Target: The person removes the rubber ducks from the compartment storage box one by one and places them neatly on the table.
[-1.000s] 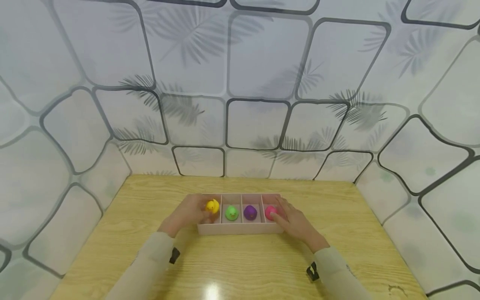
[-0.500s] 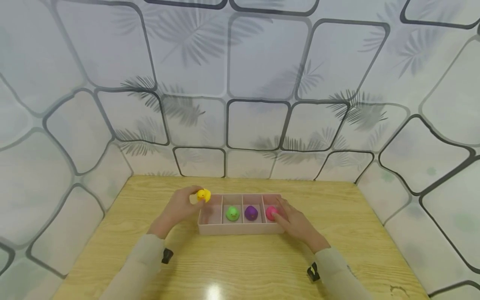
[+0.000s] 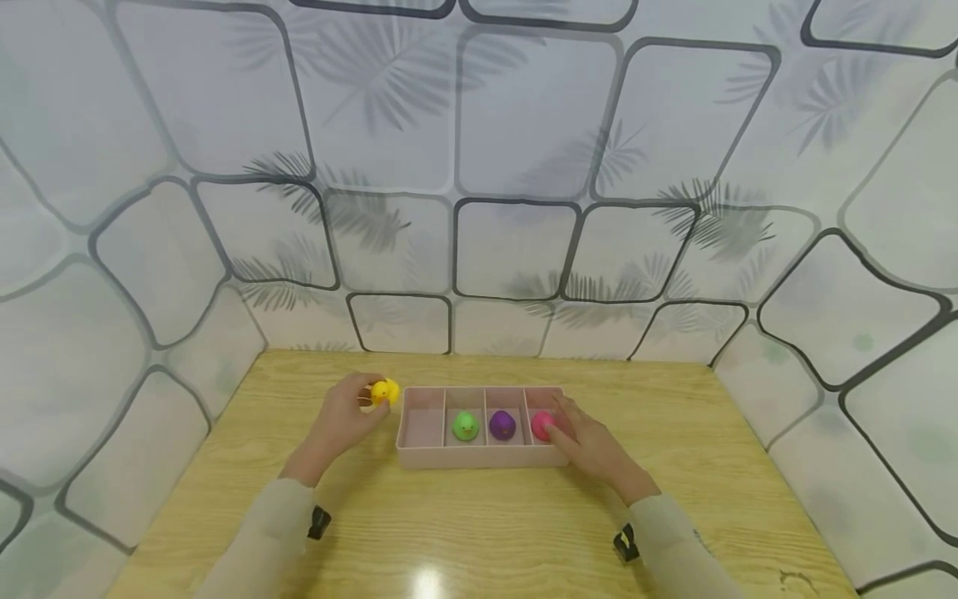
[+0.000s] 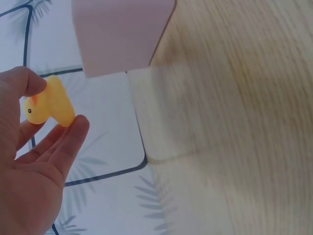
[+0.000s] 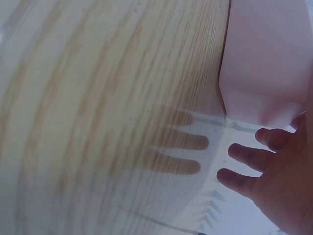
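Beside the box (image 3: 482,457), 1 held duck (image 4: 58,100).

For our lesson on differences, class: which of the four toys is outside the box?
The yellow duck, pinched by the left hand beside the pink box; the green toy, purple toy and pink toy all sit inside, each in its own section.

Left sleeve (image 3: 254,537): pale beige, long, ending at the wrist of the bare left hand (image 3: 343,423). Right sleeve (image 3: 677,545): same colour and length, with a small dark marking, ending at the bare right hand (image 3: 596,445). Left wrist camera (image 3: 318,522) and right wrist camera (image 3: 624,549): compact, angular, black, beside the cuffs
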The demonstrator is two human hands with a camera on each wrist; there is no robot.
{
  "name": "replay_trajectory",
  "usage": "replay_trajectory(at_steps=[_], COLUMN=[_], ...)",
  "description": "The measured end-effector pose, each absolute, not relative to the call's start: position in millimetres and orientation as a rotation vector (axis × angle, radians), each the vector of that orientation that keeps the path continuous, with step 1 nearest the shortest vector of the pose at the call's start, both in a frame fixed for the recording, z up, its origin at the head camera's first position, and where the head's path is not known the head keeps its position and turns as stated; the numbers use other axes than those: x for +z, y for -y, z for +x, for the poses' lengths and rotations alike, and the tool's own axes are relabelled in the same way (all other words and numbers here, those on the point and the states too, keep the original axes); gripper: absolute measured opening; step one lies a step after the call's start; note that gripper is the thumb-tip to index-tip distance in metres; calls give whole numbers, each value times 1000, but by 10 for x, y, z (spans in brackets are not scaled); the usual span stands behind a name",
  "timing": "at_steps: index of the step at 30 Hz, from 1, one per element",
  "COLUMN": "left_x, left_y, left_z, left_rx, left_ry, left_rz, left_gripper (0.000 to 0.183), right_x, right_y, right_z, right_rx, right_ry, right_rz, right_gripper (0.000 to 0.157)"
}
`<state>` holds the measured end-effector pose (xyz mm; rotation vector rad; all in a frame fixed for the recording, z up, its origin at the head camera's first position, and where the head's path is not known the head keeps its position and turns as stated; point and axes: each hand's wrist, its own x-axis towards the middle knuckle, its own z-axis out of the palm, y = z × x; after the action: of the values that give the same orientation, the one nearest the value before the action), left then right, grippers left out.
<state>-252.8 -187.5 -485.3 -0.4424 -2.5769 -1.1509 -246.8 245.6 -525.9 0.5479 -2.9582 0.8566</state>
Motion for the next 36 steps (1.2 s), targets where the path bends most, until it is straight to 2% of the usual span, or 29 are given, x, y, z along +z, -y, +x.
replay_trajectory(at_steps=[26,36], left_x=[-5146,-5270], left_y=[2252,2309], left_z=[-2446,-2412], left_rx=[-1326,-1194], left_ry=[2664,2763], left_rz=[-297,-272], left_gripper=[42,42], right_x=[-5264,-5285], right_y=[-2442,-2448], right_z=[-2462,-2468], right_rx=[868,855], right_ry=[2973,2948], right_rz=[513,534], right_gripper=[69,67])
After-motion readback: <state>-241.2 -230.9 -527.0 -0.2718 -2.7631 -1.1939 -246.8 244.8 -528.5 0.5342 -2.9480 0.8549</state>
